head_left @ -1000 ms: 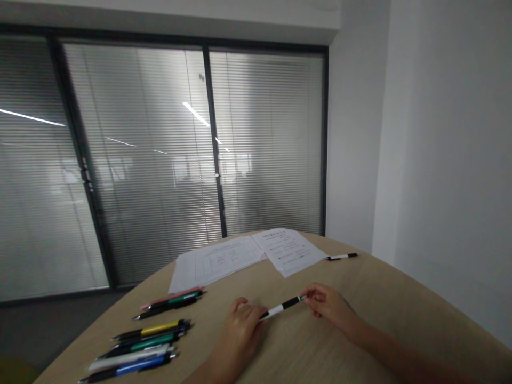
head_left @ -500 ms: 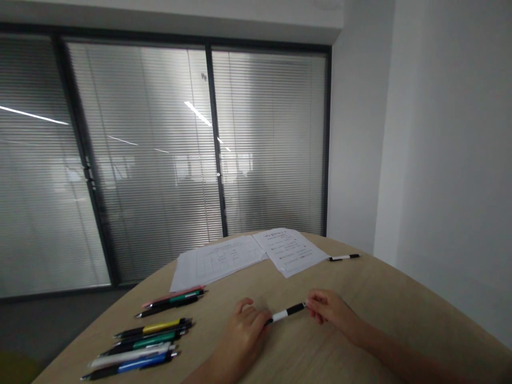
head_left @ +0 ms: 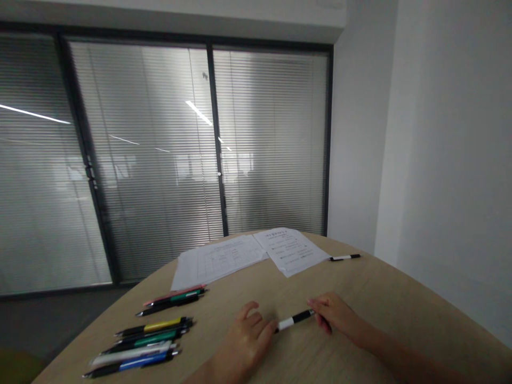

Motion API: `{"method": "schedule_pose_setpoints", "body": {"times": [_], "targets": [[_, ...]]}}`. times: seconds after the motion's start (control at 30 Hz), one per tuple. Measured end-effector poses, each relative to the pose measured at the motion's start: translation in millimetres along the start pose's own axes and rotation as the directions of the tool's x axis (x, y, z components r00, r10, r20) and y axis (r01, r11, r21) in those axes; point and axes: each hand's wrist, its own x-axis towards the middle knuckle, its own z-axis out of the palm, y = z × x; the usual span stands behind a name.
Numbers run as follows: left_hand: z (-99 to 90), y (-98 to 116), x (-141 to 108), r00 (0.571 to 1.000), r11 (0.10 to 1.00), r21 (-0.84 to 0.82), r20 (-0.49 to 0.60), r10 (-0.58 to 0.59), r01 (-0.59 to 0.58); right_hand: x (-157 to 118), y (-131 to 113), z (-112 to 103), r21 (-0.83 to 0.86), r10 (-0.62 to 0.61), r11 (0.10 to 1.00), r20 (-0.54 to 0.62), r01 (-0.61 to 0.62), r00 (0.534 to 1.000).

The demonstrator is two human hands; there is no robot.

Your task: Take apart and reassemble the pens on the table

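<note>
A black and white pen [head_left: 295, 320] is held between my two hands, low over the table. My left hand [head_left: 252, 335] grips its left end between thumb and fingers, with the index finger raised and curled; the pen's tip there is hidden. At the other end, my right hand [head_left: 335, 316] pinches the black part with thumb and fingertips. The pen slants, its right end farther up in the view.
On the round wooden table [head_left: 384, 298], several pens lie at the left, among them a blue pen [head_left: 136, 362] and a yellow pen [head_left: 160, 325]. Two printed sheets [head_left: 220, 261] lie at the back. Another black and white pen [head_left: 344, 257] rests near the far right edge.
Both hands have shifted slightly to the right with the pen, which sits a little lower in view. My right hand still pinches its end.
</note>
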Motion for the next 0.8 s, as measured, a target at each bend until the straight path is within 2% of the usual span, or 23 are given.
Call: {"method": "schedule_pose_setpoints", "body": {"times": [0.17, 0.37, 0.47, 0.6, 0.8], "targets": [[0.2, 1.2, 2.0, 1.000, 1.000, 0.004, -0.019, 0.015, -0.015, 2.3, 1.8, 1.8, -0.007, 0.021, 1.000, -0.019, -0.021, 1.000], [1.9, -1.2, -0.6, 0.991, 0.988, -0.081, 0.039, -0.127, 0.129, 1.8, -3.7, 2.1, 0.054, -0.047, 0.998, 0.061, 0.044, 0.997], [3.5, -2.7, -2.7, 0.982, 0.975, -0.120, 0.058, -0.180, 0.186, 1.2, -6.6, 1.4, 0.077, -0.109, 0.991, 0.045, 0.105, 0.993], [6.3, -5.3, -4.1, 0.970, 0.958, -0.154, 0.064, -0.233, 0.241, 2.9, -7.0, 0.8, 0.218, -0.132, 0.967, -0.015, 0.132, 0.991], [3.9, -5.2, -1.5, 0.971, 0.960, -0.141, 0.036, -0.237, 0.240, 2.7, -10.5, -3.1, 0.335, -0.110, 0.936, -0.020, 0.110, 0.994]]}}
